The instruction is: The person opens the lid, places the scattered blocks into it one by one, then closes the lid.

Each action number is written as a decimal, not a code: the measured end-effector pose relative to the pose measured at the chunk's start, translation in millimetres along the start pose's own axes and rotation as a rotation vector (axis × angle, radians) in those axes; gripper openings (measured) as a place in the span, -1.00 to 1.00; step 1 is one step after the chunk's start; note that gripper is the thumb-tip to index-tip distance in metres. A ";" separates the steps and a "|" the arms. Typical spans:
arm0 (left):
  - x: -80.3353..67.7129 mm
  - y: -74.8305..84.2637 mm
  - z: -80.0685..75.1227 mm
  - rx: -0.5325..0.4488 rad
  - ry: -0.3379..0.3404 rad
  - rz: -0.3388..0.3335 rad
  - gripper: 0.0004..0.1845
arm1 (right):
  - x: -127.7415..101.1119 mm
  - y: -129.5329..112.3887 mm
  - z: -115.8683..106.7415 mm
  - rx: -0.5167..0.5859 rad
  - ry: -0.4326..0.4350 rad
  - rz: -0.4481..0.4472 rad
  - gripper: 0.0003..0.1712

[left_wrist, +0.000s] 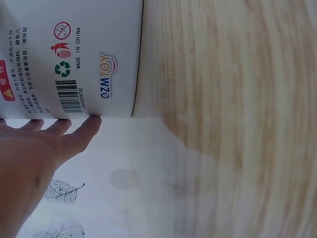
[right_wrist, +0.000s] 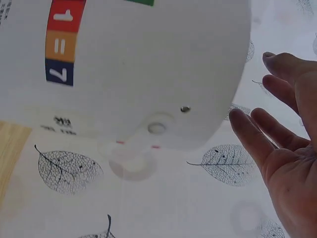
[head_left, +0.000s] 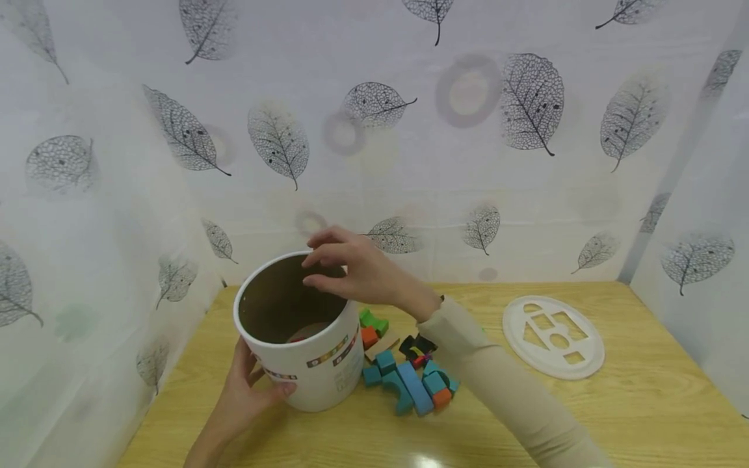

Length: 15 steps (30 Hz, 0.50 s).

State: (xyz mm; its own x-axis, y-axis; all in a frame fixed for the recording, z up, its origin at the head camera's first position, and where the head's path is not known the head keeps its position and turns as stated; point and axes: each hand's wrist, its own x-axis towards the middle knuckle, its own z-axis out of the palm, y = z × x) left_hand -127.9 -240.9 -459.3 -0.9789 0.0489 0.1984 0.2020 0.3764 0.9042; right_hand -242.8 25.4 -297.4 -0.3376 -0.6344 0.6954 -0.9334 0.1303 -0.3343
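Note:
A white round bucket (head_left: 328, 367) stands open-topped on the wooden table (head_left: 643, 416), with coloured number squares on its wall. My left hand (head_left: 248, 390) holds its lower left side, thumb across the front; in the left wrist view its fingers (left_wrist: 74, 134) lie against the bucket wall (left_wrist: 99, 39). My right hand (head_left: 351, 270) hovers over the far rim, fingers relaxed and holding nothing. In the right wrist view the right hand (right_wrist: 282, 148) shows empty beside the bucket (right_wrist: 148, 59). A bit of red shows at the bucket's bottom (head_left: 304, 333).
A pile of coloured wooden blocks (head_left: 409, 380), teal, blue, orange, green and black, lies just right of the bucket. A white round lid with shape cut-outs (head_left: 552, 337) lies further right. Leaf-patterned curtains close in the back and both sides.

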 end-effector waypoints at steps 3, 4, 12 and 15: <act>-0.3 -0.1 0.3 -0.029 0.000 0.005 0.34 | -3.6 1.6 -8.7 -0.015 0.004 -0.006 -0.81; -0.3 -0.1 0.4 -0.033 0.000 0.004 0.35 | -5.5 2.2 -12.0 -0.018 0.004 -0.004 -0.81; -1.1 0.6 1.1 0.002 0.004 -0.024 0.37 | -34.1 8.1 -42.2 -0.088 0.018 0.026 -0.79; -1.2 0.4 0.1 0.015 0.004 -0.027 0.37 | -49.7 12.3 -52.4 -0.141 0.031 0.021 -0.78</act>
State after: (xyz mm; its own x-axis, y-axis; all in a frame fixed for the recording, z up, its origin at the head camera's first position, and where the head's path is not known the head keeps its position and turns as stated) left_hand -126.7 -240.8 -459.3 -0.9839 0.0345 0.1756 0.1749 0.3916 0.9034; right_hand -243.8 98.5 -302.8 -0.3586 -0.6068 0.7094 -0.9333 0.2501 -0.2578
